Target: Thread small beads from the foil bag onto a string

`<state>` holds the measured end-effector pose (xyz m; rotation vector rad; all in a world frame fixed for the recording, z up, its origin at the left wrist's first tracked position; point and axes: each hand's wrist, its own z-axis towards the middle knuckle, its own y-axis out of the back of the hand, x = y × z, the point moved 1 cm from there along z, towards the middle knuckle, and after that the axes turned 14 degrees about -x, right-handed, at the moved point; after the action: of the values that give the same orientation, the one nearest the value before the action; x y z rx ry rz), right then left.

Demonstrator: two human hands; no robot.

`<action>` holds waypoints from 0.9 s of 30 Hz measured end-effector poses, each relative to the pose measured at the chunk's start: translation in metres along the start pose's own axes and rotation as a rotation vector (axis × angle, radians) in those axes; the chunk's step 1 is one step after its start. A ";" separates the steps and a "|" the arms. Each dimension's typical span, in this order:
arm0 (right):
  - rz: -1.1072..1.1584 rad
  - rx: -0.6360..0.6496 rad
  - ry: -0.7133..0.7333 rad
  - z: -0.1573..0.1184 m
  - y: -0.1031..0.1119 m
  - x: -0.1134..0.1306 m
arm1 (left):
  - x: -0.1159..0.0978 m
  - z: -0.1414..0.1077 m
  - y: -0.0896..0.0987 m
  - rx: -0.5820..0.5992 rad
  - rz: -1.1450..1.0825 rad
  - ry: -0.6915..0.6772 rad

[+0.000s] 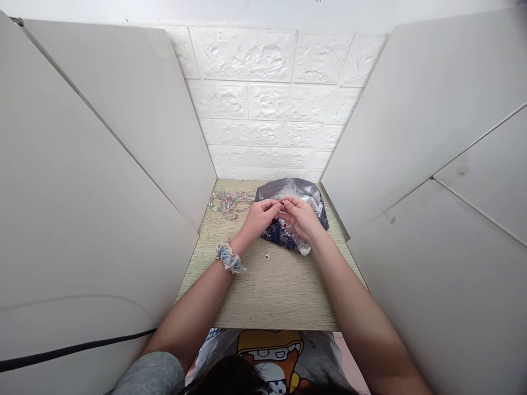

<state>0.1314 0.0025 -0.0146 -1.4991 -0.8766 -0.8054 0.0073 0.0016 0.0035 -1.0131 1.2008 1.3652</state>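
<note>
My left hand [263, 213] and my right hand [301, 215] meet fingertip to fingertip above a dark blue patterned bag [275, 236] with a silvery lining. Both are closed in a pinch. What lies between the fingertips is too small to make out, though a hint of red shows there. Small shiny beads, one of them red [284, 225], appear below my right fingers at the bag. Left of the bag, several strands of pastel beads [228, 203] lie loosely on the wooden tabletop [272, 296].
A tiny metallic-looking piece [267, 256] lies on the tabletop in front of the bag. White panels [135, 109] rise on both sides, and a white brick-patterned wall [267, 99] closes the back. A black cable [78, 348] runs at the lower left.
</note>
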 end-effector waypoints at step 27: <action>0.029 0.038 -0.074 -0.007 -0.001 -0.001 | 0.005 0.002 0.001 -0.004 0.069 -0.087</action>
<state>0.1300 -0.0048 -0.0138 -1.5126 -0.9181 -0.7120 0.0057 0.0045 -0.0007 -0.9125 1.1781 1.4512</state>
